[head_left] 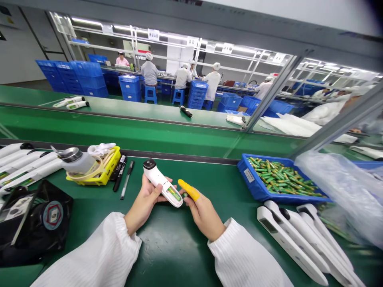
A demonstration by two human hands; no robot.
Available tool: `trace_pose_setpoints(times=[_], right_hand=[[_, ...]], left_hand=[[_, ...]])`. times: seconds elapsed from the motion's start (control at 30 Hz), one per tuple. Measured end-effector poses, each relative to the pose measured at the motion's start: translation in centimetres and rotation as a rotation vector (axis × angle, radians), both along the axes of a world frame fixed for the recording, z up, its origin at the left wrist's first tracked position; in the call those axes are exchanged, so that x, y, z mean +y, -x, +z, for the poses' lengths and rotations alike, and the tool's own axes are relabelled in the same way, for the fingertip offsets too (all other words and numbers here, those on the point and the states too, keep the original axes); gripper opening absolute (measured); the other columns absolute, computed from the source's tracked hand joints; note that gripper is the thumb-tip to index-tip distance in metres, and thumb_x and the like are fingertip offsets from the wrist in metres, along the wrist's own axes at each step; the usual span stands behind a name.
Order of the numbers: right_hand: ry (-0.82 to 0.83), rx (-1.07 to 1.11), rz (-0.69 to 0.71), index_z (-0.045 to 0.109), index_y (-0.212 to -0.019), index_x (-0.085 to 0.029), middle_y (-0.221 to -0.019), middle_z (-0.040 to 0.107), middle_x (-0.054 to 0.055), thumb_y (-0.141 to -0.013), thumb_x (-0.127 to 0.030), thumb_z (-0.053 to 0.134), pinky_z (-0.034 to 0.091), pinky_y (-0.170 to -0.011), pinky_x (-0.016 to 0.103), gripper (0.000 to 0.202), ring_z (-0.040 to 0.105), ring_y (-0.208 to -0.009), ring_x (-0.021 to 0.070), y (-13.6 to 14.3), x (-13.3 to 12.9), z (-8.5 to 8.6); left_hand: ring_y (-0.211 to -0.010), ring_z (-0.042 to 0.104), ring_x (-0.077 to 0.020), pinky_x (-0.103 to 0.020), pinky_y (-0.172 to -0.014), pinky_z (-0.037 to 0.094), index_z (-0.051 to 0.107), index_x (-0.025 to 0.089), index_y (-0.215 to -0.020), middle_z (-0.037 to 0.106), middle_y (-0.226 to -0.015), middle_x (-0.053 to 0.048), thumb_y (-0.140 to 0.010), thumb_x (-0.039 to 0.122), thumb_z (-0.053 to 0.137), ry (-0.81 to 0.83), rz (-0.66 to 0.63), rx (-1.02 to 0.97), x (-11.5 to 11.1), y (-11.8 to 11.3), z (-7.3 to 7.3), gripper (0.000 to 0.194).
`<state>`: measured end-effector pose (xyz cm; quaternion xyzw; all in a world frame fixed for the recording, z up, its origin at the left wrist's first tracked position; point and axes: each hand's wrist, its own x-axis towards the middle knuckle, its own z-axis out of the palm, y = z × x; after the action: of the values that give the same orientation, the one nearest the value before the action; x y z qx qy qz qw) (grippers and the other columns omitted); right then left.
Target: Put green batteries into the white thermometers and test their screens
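Observation:
A white handheld infrared thermometer (156,176) with a black head lies tilted in my left hand (142,203), whose fingers are wrapped round its body. Its battery compartment faces up uncovered, and a green battery (173,193) shows inside. My right hand (205,213), with a yellow finger cot (189,189) on one finger, is closed beside the thermometer's lower end. Between its fingertips I see the end of another green battery (185,195), close to the compartment. Most of that battery is hidden by the fingers.
On the right, a blue bin (254,187) holds many green batteries, with white thermometers (291,235) in front and clear plastic bagging (338,191) beside it. Leftward are pens (127,180), a yellow basket (115,163), a metal-topped bottle (79,161), a black fan-like device (36,227) and more thermometers (32,165).

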<state>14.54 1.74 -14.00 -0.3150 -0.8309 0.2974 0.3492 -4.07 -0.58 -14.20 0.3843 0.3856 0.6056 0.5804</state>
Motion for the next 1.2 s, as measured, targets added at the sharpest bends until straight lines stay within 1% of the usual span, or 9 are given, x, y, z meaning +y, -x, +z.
trace_pose_setpoints(times=[0.17, 0.27, 0.37, 0.5, 0.63, 0.77, 0.9, 1.03, 1.2], right_hand=[[-0.169, -0.001, -0.161, 0.063, -0.105, -0.020, -0.083, 0.067, 0.005, -0.094, -0.030, 0.050, 0.053, -0.071, 0.029, 0.020, 0.064, -0.074, 0.0179, 0.1, -0.6, -0.2], [-0.228, -0.037, -0.176, 0.065, -0.094, -0.017, -0.074, 0.064, 0.004, -0.094, -0.040, 0.051, 0.052, -0.063, 0.028, 0.027, 0.061, -0.066, 0.0166, 0.6, -1.1, -0.2], [-0.316, -0.063, -0.129, 0.065, -0.091, -0.015, -0.075, 0.064, 0.007, -0.096, -0.043, 0.044, 0.051, -0.062, 0.028, 0.035, 0.061, -0.068, 0.0173, 0.9, -1.1, -0.4], [-0.343, -0.121, -0.088, 0.063, -0.089, -0.015, -0.082, 0.063, 0.009, -0.096, -0.039, 0.044, 0.052, -0.062, 0.029, 0.032, 0.062, -0.072, 0.0190, 0.9, -1.1, -0.4], [-0.304, -0.145, -0.050, 0.056, -0.097, -0.018, -0.090, 0.060, 0.009, -0.098, -0.031, 0.040, 0.054, -0.064, 0.029, 0.022, 0.063, -0.075, 0.0186, 0.8, -0.9, 0.2], [-0.199, -0.125, 0.022, 0.050, -0.105, -0.022, -0.094, 0.058, 0.007, -0.096, -0.025, 0.039, 0.056, -0.063, 0.022, 0.015, 0.065, -0.073, 0.0139, 0.7, -0.5, 0.6], [-0.216, -0.065, 0.009, 0.051, -0.106, -0.025, -0.092, 0.061, 0.004, -0.096, -0.026, 0.041, 0.055, -0.064, 0.017, 0.014, 0.066, -0.075, 0.0125, 0.4, -0.3, 0.1], [-0.246, -0.044, -0.022, 0.056, -0.096, -0.027, -0.091, 0.062, 0.002, -0.092, -0.032, 0.052, 0.053, -0.061, 0.019, 0.007, 0.065, -0.072, 0.0133, -0.1, 0.0, -0.6], [0.043, -0.019, 0.019, 0.060, -0.094, -0.025, -0.104, 0.058, 0.006, -0.090, -0.034, 0.053, 0.053, -0.071, 0.025, 0.012, 0.063, -0.088, 0.0173, -0.1, 0.7, -0.7]], left_hand=[[-0.088, 0.068, -0.0221, -0.034, -0.067, 0.060, 0.029, 0.026, -0.117, 0.062, -0.112, -0.008, -0.082, 0.037, 0.068, 0.004, -0.053, -0.010, -0.4, -0.8, -0.3, 0.053], [-0.085, 0.067, -0.0197, -0.030, -0.065, 0.060, 0.028, 0.024, -0.119, 0.062, -0.111, -0.009, -0.080, 0.035, 0.071, 0.007, -0.094, -0.027, -0.7, -1.2, -0.2, 0.059], [-0.088, 0.067, -0.0210, -0.028, -0.063, 0.059, 0.025, 0.025, -0.122, 0.062, -0.110, -0.009, -0.079, 0.033, 0.072, 0.006, -0.099, -0.052, -0.8, -1.4, -0.3, 0.064], [-0.088, 0.068, -0.0228, -0.028, -0.061, 0.059, 0.022, 0.026, -0.123, 0.062, -0.108, -0.009, -0.080, 0.034, 0.071, 0.007, -0.052, -0.080, -0.7, -1.5, -0.6, 0.065], [-0.092, 0.068, -0.0266, -0.031, -0.062, 0.059, 0.024, 0.025, -0.119, 0.061, -0.107, -0.010, -0.082, 0.040, 0.067, -0.004, 0.015, -0.099, -0.4, -1.3, -0.9, 0.059], [-0.096, 0.068, -0.0278, -0.032, -0.065, 0.059, 0.023, 0.025, -0.118, 0.060, -0.106, -0.009, -0.082, 0.044, 0.066, -0.025, 0.070, -0.108, 0.1, -0.9, -1.0, 0.059], [-0.095, 0.068, -0.0290, -0.030, -0.062, 0.058, 0.025, 0.024, -0.117, 0.061, -0.103, -0.009, -0.079, 0.048, 0.068, -0.050, 0.041, -0.111, 0.3, -0.8, -0.9, 0.063], [-0.092, 0.069, -0.0295, -0.026, -0.057, 0.057, 0.023, 0.024, -0.120, 0.062, -0.103, -0.010, -0.075, 0.048, 0.073, -0.070, -0.002, -0.095, 0.4, -0.8, -1.0, 0.071], [-0.093, 0.069, -0.0290, -0.028, -0.058, 0.057, 0.024, 0.024, -0.120, 0.062, -0.105, -0.010, -0.080, 0.048, 0.067, -0.081, 0.005, -0.075, 0.5, -0.6, -1.1, 0.063]])
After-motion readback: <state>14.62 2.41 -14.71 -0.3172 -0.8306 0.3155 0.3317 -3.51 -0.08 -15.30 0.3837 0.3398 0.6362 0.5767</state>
